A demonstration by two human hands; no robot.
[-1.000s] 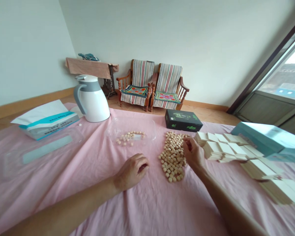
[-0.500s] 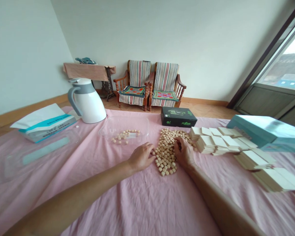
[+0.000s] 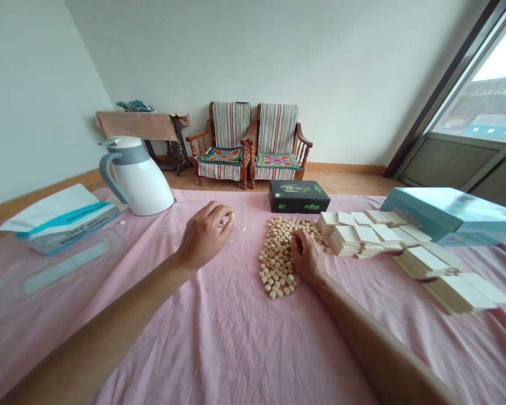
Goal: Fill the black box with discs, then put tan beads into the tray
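Note:
My left hand (image 3: 206,232) is raised over a clear plastic container (image 3: 241,220), hiding most of it and what lies in it. A small pale wooden cube with rounded corners (image 3: 231,216) is pinched between its thumb and fingers. My right hand (image 3: 307,254) rests at the right edge of a spread of many such wooden cubes (image 3: 277,254). Its fingers are curled together against the cubes, and whatever they grip is hidden.
Stacks of thin pale wooden cards (image 3: 362,236) stand right of the cubes, with a light blue box (image 3: 451,216) behind. A black box (image 3: 299,197) sits at the back. Leftward are a white jug (image 3: 145,183), a tissue pack (image 3: 67,219) and a clear plastic lid (image 3: 67,269).
My left hand has moved left and up from the cubes' edge to above the clear container, carrying a wooden cube. My right hand stays at the cubes. The view has shifted slightly.

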